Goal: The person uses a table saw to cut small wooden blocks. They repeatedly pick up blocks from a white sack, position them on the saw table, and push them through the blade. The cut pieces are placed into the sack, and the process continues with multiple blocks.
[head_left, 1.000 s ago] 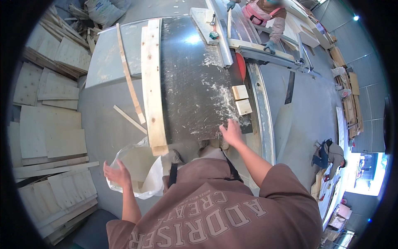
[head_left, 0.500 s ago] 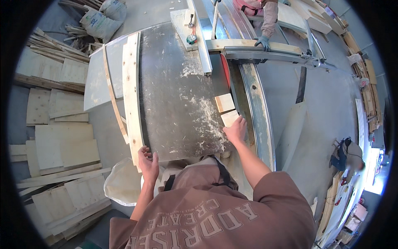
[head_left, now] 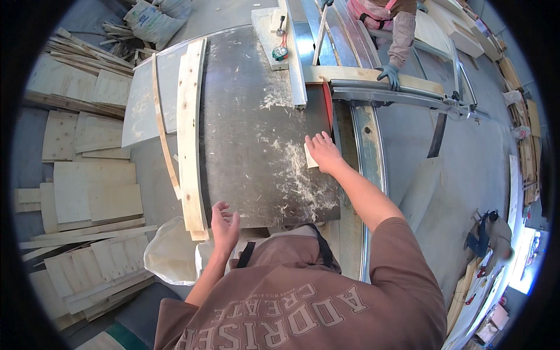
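My right hand (head_left: 324, 153) reaches forward over the dark, sawdust-strewn saw table (head_left: 245, 134), its fingers bent over a small pale wooden block (head_left: 310, 157). Only the block's left edge shows. Whether a second block is under the palm is hidden. Just beyond the fingers is the red strip (head_left: 328, 105) beside the saw slot. My left hand (head_left: 224, 227) hovers by the table's near left edge, empty, with its fingers apart and loosely curled. Close to its left lies a long pale board (head_left: 189, 128).
Across the table, a co-worker's gloved hand (head_left: 389, 77) rests on a plank (head_left: 350, 74) along the metal crossbar. A metal fence (head_left: 296, 81) stands on the table beside a tape measure (head_left: 280, 53). Stacked boards (head_left: 96, 192) lie left; another person (head_left: 493, 236) is at far right.
My right hand has moved forward from the nearer of two blocks to where the farther one lay. Only one block edge shows now, farther left. My left hand stays empty.
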Tool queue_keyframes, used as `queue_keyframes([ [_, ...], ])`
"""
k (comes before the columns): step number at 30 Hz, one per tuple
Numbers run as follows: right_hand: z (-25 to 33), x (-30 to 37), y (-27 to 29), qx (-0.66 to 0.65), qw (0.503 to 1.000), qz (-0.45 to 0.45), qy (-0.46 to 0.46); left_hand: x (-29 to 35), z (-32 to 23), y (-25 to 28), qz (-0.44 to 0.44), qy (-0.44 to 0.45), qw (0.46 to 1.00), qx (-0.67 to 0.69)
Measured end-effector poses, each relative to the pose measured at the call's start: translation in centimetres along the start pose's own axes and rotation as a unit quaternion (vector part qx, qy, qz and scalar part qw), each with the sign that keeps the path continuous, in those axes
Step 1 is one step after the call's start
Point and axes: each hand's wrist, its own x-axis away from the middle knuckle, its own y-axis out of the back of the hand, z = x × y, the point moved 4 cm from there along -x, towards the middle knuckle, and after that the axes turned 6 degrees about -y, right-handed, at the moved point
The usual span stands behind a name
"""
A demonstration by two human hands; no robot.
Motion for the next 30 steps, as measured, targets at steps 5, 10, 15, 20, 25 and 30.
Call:
queue_keyframes([
  [5,1.5,-0.2,0.6,-0.057,0.994,0.088,-0.001,-1.0,-0.1,-1.8,0.018,-0.018,0.999,0.023],
  [10,12.9,3.9,6.1,-0.157,0.986,0.032,0.04,-2.7,2.4,-7.0,0.072,-0.005,0.995,0.07],
  [15,21.6,3.8,2.5,-0.149,0.988,0.011,0.025,-4.5,5.8,-11.7,0.103,0.053,0.993,-0.032],
  [20,18.1,7.3,4.6,-0.319,0.943,0.007,-0.094,-4.3,8.3,-12.3,0.126,0.089,0.988,-0.002],
  [25,18.1,9.3,-2.5,-0.543,0.783,0.137,-0.271,-4.2,7.4,-13.1,0.186,0.116,0.976,0.001],
  [30,19.7,9.8,-3.9,-0.553,0.787,0.098,-0.255,-3.1,5.1,-14.2,0.183,0.115,0.976,0.011],
])
